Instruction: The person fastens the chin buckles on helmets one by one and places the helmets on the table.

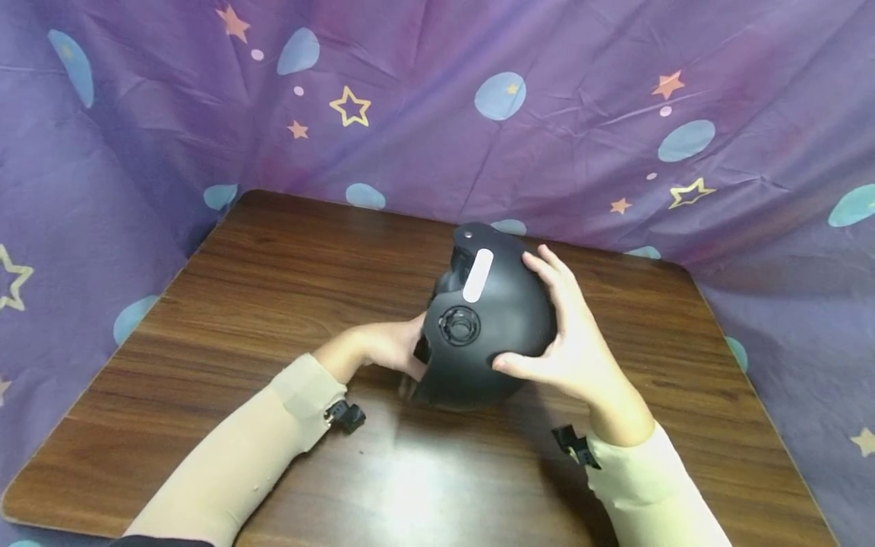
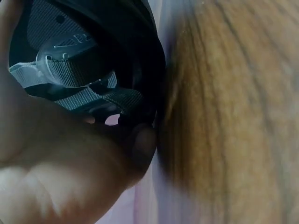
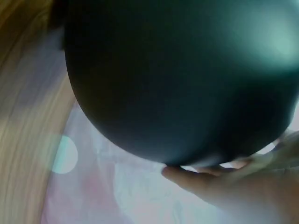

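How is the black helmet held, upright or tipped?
Tipped. The helmet has its crown toward the right hand and its opening, with straps, toward the left hand.

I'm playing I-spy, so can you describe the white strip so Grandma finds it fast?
Start at the brown table and find the black helmet between the left hand and right hand. In the head view, look on its side, just above the round socket, for the strip. It is white with rounded ends, while the socket and helmet around it are black.

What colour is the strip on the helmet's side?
Whitish: the strip on the black helmet shows best in the head view.
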Action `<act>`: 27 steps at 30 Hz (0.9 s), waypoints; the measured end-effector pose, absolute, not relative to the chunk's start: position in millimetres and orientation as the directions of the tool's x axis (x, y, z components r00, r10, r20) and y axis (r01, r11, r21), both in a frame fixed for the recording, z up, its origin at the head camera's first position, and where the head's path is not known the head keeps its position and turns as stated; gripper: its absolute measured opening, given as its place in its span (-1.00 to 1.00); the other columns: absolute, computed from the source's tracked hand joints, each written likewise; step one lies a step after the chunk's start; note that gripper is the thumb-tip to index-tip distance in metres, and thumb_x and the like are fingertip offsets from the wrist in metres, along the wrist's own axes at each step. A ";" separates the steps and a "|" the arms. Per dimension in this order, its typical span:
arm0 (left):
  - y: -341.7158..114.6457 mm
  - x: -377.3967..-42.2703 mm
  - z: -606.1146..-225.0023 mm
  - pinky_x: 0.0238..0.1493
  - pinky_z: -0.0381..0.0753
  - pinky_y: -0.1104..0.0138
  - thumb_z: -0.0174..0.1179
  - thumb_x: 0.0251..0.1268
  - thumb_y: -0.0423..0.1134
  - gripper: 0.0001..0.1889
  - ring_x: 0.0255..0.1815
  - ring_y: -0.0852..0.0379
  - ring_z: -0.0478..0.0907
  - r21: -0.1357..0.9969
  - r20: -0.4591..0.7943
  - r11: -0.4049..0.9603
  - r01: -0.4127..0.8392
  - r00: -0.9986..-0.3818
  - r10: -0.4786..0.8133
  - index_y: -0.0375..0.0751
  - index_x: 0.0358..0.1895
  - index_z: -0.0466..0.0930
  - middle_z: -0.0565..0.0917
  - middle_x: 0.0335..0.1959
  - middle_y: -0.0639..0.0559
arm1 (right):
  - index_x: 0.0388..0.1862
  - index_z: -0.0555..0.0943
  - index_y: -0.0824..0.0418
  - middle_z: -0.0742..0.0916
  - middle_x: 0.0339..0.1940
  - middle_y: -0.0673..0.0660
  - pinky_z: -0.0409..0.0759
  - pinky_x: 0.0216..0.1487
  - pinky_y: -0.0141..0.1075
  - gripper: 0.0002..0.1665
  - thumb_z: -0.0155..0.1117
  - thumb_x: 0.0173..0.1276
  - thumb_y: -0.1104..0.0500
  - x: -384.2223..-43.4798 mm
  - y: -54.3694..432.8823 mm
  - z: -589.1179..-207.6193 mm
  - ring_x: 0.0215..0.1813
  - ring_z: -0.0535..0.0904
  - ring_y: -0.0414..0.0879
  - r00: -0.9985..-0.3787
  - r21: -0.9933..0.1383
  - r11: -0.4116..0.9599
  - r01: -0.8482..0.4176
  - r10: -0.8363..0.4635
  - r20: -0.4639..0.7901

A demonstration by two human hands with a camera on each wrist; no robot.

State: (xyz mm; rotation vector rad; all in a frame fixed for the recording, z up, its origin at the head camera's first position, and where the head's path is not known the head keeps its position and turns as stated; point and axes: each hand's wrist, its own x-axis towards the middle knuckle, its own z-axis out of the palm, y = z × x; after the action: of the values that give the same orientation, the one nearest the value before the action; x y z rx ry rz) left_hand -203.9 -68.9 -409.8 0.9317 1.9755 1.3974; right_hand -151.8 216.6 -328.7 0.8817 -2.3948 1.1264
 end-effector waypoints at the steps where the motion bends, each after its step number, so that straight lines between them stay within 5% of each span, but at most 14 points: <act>1: -69.0 -204.4 -410.0 0.55 0.29 0.06 0.63 -0.06 -0.34 0.21 0.44 -0.08 0.39 0.949 -0.050 0.232 0.214 -0.623 0.780 -0.24 0.65 -0.02 0.30 0.55 -0.29 | 0.69 0.32 0.05 0.24 0.73 0.13 0.13 0.57 0.20 0.50 0.89 -0.30 -0.05 -152.4 217.8 -327.3 0.71 0.09 0.12 -0.749 -0.570 0.487 -0.662 -0.397 0.531; 8: -74.2 -205.2 -408.8 0.64 0.04 -0.08 0.56 -0.18 -0.27 0.40 0.67 -0.19 0.05 0.897 -0.090 0.364 0.253 -0.700 0.709 -0.09 0.77 -0.22 0.05 0.69 -0.33 | 0.74 0.23 0.02 0.23 0.72 0.17 0.09 0.61 0.11 0.71 0.94 -0.51 0.06 -159.0 225.8 -324.6 0.72 0.04 0.11 -0.768 -0.580 0.504 -0.640 -0.446 0.460; 13: -76.6 -204.1 -408.0 0.61 0.05 -0.19 0.61 -0.19 -0.11 0.47 0.66 -0.31 0.01 0.851 -0.104 0.438 0.290 -0.725 0.681 -0.04 0.79 -0.28 0.00 0.72 -0.31 | 0.77 0.17 0.01 0.16 0.74 0.20 0.05 0.63 0.03 0.74 0.94 -0.48 0.14 -160.6 230.6 -326.0 0.73 0.00 0.15 -0.791 -0.628 0.489 -0.605 -0.457 0.407; 17: -75.7 -202.3 -406.7 0.62 -0.02 -0.24 0.61 -0.09 -0.04 0.44 0.69 -0.38 -0.11 0.833 -0.102 0.454 0.316 -0.718 0.688 -0.04 0.78 -0.31 -0.09 0.73 -0.35 | 0.76 0.19 0.04 0.02 0.78 0.12 -0.01 0.64 -0.03 0.62 0.87 -0.33 0.25 -155.7 231.5 -323.2 0.74 -0.10 0.15 -0.771 -0.668 0.420 -0.615 -0.501 0.394; 22: -73.0 -200.9 -404.0 0.64 0.02 -0.16 0.60 0.02 -0.08 0.41 0.71 -0.33 -0.12 0.851 -0.060 0.403 0.337 -0.700 0.712 -0.17 0.76 -0.34 -0.13 0.71 -0.40 | 0.74 0.24 0.13 -0.02 0.80 0.11 -0.24 0.63 0.26 0.37 0.72 -0.09 0.12 -147.2 230.6 -318.6 0.76 -0.26 0.22 -0.696 -0.597 0.398 -0.696 -0.578 0.426; 27: -71.5 -199.1 -398.9 0.65 0.01 -0.09 0.56 0.11 -0.08 0.36 0.72 -0.29 -0.11 0.859 -0.064 0.391 0.331 -0.689 0.722 -0.26 0.75 -0.35 -0.16 0.72 -0.43 | 0.67 0.33 0.08 0.08 0.78 0.15 -0.15 0.61 0.28 0.15 0.68 0.13 0.01 -143.0 225.3 -318.4 0.76 -0.14 0.15 -0.760 -0.655 0.407 -0.636 -0.476 0.442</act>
State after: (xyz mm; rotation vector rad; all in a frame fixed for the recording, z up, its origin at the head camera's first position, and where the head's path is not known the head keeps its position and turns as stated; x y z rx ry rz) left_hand -199.1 -71.5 -398.9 0.9049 2.2244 1.2278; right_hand -143.0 225.3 -318.4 0.9894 -2.4741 1.2772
